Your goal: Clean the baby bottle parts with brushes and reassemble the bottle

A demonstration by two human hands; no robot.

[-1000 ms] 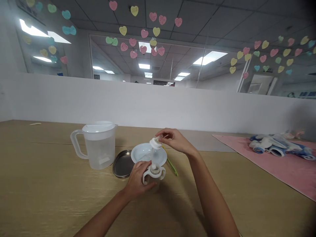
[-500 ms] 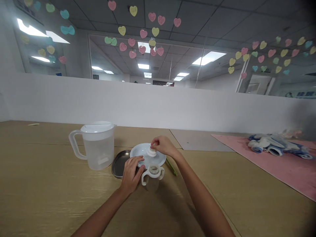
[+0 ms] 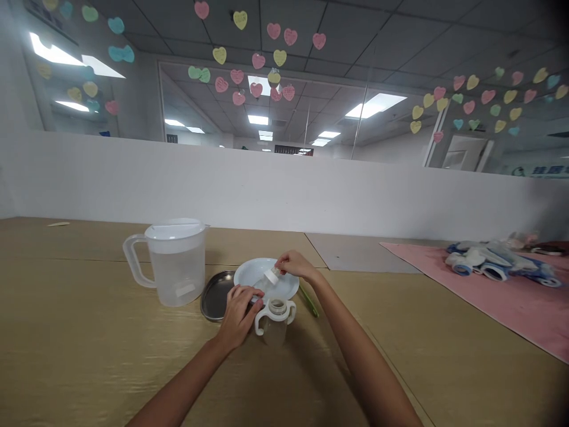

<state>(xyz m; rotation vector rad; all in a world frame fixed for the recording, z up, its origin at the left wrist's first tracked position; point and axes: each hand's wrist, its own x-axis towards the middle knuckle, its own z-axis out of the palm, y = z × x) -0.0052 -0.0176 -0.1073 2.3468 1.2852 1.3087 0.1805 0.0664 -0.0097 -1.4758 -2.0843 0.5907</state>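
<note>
With my right hand (image 3: 293,264) I am pinching the tilted white bottle top (image 3: 271,276) above the white bowl (image 3: 247,273). My left hand (image 3: 237,314) is reaching to the bowl's near-left rim; whether it is gripping, I cannot tell. The two-handled bottle (image 3: 275,331) is standing open-mouthed just in front of the bowl, the metal tray (image 3: 214,298) sitting left of it.

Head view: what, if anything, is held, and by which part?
The right hand holds the white bottle top by its narrow end; whether the left hand grips the bowl cannot be told.
</note>
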